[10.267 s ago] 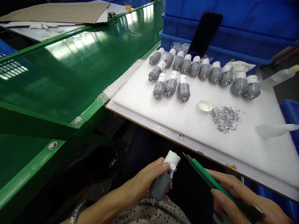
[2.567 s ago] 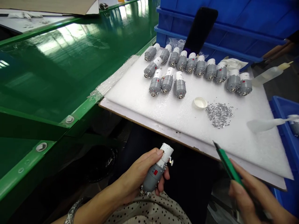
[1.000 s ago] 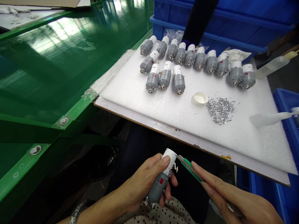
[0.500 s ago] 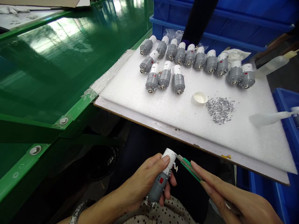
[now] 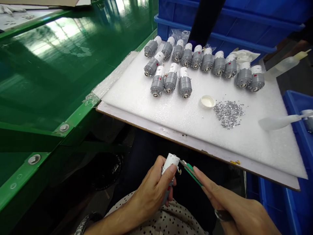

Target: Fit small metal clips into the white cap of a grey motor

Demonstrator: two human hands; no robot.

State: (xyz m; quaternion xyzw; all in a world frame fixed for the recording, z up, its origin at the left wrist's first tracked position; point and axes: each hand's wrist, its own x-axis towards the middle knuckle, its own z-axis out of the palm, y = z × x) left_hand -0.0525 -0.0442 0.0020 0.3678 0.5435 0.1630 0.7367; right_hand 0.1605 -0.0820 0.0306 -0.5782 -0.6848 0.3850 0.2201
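Note:
My left hand point(image 5: 156, 186) is closed around a small white-and-grey spacecraft model point(image 5: 171, 160), white end up. The thumb presses on its white section, and the fingers hide most of the grey body. A small pale part sticks out from its right side. In my right hand point(image 5: 232, 202) is a slim green utility knife point(image 5: 190, 171), gripped between thumb and fingers. Its metal tip points at the upper right rim of the white section; whether it touches, I cannot tell. Both hands are above my lap, in front of the foam-covered board point(image 5: 146, 112).
Several similar models point(image 5: 185, 83) lie on the foam. Near them are a white cap point(image 5: 207, 101), a heap of tiny silvery pieces point(image 5: 228, 114) and two squeeze bottles point(image 5: 278, 122). Blue crates point(image 5: 244, 29) stand behind; a green-framed surface point(image 5: 73, 65) runs along the left.
The model has turned in my left hand, so the fingers now cover more of its grey body. My right hand and the knife have shifted slightly left with it.

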